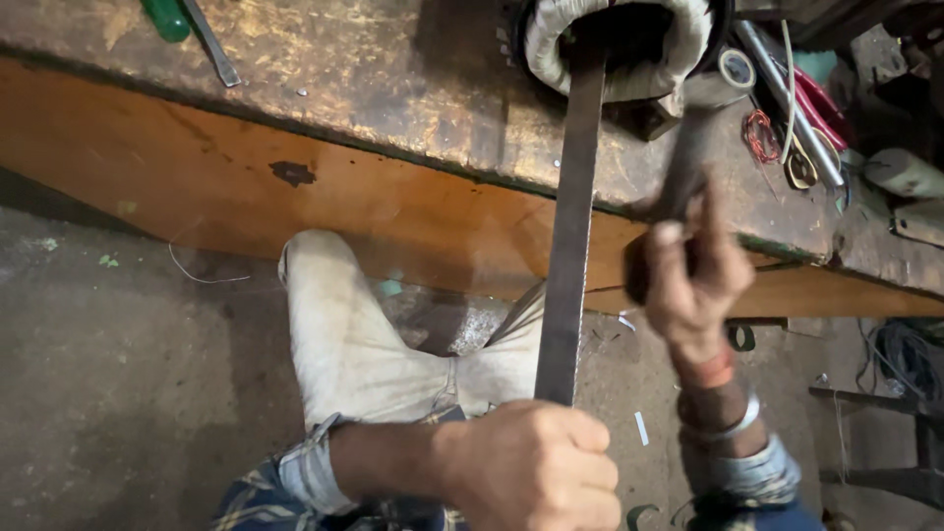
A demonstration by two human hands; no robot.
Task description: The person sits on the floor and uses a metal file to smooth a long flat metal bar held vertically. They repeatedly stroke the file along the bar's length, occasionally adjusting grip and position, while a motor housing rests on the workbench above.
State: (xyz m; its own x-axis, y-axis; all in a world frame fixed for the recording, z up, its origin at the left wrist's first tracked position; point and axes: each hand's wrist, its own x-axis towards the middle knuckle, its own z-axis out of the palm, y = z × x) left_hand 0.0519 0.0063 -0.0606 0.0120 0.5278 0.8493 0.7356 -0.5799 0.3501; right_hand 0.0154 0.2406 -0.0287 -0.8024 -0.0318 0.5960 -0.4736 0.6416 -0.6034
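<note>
Left to right: a green-handled screwdriver [165, 18] and a flat metal strip [211, 44] lie at the far left of the bench [393, 88], well apart from the work. The bench top is worn, scratched and stained, with an orange-brown wooden front board below it; the floor [118, 393] is dull grey concrete with scraps. A knee in dirty off-white cloth [344, 334] sits under the bench edge. The left hand [536, 467] is clenched around the near end of a long flat steel bar [570, 246], dark, straight and thin-edged. The bar runs up from the fist into the bore of a motor stator [619, 44] on the bench, whose windings are wrapped in whitish tape, round and lumpy. The right hand [693, 275] grasps a hammer handle, blurred, with the hammer [688, 157] just right of the bar; it looks mid-swing. A bangle and red thread sit on that wrist. Further right: a tape roll [736, 67], a coil of copper wire [759, 133], red-handled pliers [816, 108] and other clutter. Judged from this: the fist should keep the bar steady and in line with the bore, blows should land squarely on the bar and clear of the fingers, and the tip should stay off the windings, which seem soft and easily nicked.
</note>
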